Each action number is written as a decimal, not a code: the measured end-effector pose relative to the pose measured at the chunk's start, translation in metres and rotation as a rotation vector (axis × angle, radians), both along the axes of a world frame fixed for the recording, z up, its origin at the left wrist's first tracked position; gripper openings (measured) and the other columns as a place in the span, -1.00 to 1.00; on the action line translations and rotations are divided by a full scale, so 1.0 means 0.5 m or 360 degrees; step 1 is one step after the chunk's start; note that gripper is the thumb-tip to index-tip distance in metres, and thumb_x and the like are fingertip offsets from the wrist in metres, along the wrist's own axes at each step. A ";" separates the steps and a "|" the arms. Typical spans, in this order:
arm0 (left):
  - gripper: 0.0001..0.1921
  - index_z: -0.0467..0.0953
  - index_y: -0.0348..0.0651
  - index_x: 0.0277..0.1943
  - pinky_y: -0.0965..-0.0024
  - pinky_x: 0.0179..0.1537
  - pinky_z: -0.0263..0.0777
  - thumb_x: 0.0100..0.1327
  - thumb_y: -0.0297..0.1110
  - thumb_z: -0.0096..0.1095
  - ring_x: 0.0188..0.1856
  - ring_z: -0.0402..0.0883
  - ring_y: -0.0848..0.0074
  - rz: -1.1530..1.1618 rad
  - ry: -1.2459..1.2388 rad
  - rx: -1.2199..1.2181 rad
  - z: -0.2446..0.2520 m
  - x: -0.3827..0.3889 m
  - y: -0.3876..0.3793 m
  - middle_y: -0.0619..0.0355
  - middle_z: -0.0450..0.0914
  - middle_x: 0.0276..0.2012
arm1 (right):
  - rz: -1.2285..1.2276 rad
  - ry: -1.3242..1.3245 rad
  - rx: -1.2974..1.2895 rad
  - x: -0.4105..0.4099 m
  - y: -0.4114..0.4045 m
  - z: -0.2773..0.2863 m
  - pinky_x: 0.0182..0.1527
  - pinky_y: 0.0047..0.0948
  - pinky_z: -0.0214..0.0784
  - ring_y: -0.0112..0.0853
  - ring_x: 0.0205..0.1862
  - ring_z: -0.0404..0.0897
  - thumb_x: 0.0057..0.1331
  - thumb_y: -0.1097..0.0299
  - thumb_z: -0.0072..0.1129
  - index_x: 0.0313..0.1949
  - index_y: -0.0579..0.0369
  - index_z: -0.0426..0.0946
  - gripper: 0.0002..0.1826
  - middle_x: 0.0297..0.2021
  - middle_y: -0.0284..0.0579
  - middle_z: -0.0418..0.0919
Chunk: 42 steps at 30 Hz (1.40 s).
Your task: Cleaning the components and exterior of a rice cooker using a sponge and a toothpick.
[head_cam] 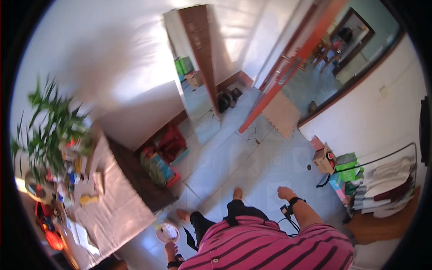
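Observation:
My left hand [171, 250] hangs low beside my body, just below a small round waste bin [167, 233] with crumpled litter in it; the fingers look loosely curled, and I cannot tell whether anything is in them. Over the tiled floor to the right of my legs is my right hand [286, 193], its fingers curled in, with nothing visible in them. Both wrists wear black bands, and a black device with cables is by the right one. A cloth-covered table [118, 209] stands to the left.
On the table is a leafy potted plant [50, 125]. Red and green bags [172, 145] lie by the wall. A tall mirror [199, 101] leans near an open door [270, 91] with a foam mat [282, 113]. At right are a cardboard box [324, 160], a green bag [346, 165] and folded clothes [388, 182].

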<state>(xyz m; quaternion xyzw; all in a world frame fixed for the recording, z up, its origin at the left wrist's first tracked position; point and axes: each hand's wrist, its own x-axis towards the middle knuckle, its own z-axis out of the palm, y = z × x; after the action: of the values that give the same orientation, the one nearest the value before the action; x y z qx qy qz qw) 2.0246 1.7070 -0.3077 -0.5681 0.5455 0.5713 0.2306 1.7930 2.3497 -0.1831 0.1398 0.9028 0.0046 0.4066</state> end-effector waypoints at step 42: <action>-0.63 0.52 -0.26 -0.13 0.37 -0.18 0.41 0.25 -0.08 0.10 -0.25 0.56 0.43 -0.2878 0.0556 -0.0137 -0.038 -2.082 1.929 0.06 0.61 -0.32 | -0.1254 0.0599 -0.0850 -1.219 1.480 -0.118 -0.14 -0.15 0.45 0.00 -0.24 0.60 0.23 0.29 -0.03 -0.08 0.13 0.46 -0.69 -0.35 0.13 0.61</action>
<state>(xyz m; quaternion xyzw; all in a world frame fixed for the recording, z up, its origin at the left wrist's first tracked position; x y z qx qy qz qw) 0.9837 2.6717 -0.3267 0.1605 0.8297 0.2305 0.4823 1.1834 3.0899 -0.2420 0.3593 0.8088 -0.4052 0.2294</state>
